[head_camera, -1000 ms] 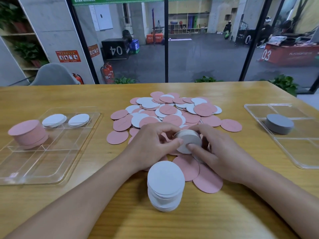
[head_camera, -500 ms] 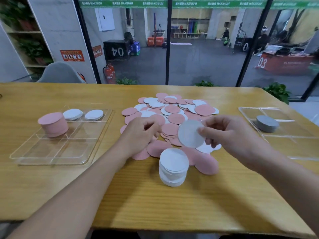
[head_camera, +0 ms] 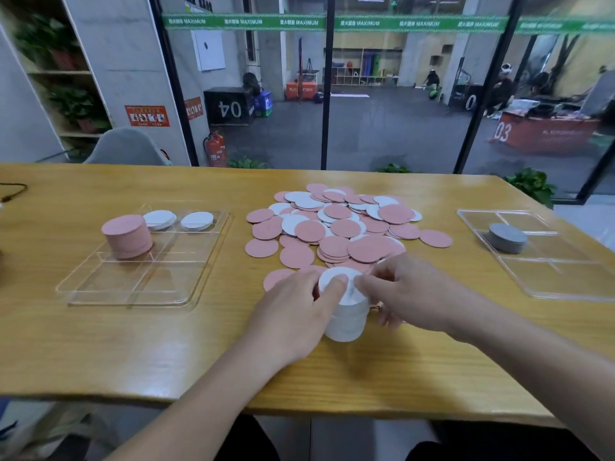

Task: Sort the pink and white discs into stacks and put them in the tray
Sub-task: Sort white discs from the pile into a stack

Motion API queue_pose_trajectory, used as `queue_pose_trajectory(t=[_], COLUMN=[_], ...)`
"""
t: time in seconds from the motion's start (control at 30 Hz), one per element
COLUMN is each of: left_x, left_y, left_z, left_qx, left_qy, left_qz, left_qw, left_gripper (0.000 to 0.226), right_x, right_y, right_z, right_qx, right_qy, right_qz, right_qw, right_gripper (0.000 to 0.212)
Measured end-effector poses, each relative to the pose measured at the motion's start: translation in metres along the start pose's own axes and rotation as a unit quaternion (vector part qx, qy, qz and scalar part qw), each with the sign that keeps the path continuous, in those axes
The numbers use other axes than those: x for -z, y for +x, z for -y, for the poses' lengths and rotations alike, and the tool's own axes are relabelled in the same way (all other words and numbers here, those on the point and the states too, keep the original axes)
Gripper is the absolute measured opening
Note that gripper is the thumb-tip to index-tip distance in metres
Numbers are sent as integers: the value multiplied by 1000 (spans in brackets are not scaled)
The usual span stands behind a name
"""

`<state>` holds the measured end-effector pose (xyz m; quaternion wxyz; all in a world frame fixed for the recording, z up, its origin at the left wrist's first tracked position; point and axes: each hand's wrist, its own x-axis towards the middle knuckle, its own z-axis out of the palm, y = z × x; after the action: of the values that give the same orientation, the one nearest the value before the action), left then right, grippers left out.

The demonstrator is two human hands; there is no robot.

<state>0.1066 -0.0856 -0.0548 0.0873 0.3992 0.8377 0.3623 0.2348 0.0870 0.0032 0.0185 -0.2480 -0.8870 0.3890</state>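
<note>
Left hand (head_camera: 293, 314) and right hand (head_camera: 409, 294) both on the white stack (head_camera: 346, 314) near the worktop's (head_camera: 133, 344) front edge, middle. Left fingers curl round its left side, fingertip on top disc; right fingertips pinch the top disc's right rim. Loose pile of pink and white discs (head_camera: 336, 224) just behind the stack, toward the far edge. Left tray (head_camera: 133, 294) near the left edge holds a pink stack (head_camera: 128, 236) and two white stacks (head_camera: 178, 219). Right tray (head_camera: 565, 281) holds a grey stack (head_camera: 507, 237).
</note>
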Motion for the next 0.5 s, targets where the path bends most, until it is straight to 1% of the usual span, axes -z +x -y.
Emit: queue_pose_trajectory(t=[0.07, 0.13, 0.2, 0.33, 0.5], left_x=[-4, -8, -11, -19, -23], left_y=[2, 1, -1, -2, -7], left_z=[-4, -3, -1, 1, 6], left_qx=[9, 0, -12, -23, -18], left_qy=[-16, -28, -29, -40, -37], left_qz=[4, -9, -22, -50, -78], left_qw=[1000, 1000, 999, 998, 996], left_gripper=[59, 59, 57, 53, 54], right_x=[-1, -4, -8, -7, -11], right_y=[-2, -4, -5, -4, -3], right_z=[0, 1, 2, 4, 7], right_qx=[-35, -59, -73, -105, -109], right_qy=[0, -3, 13, 45, 50], right_qz=[43, 65, 70, 97, 123], right_qw=[998, 996, 995, 989, 985], right_gripper=[52, 61, 60, 52, 47])
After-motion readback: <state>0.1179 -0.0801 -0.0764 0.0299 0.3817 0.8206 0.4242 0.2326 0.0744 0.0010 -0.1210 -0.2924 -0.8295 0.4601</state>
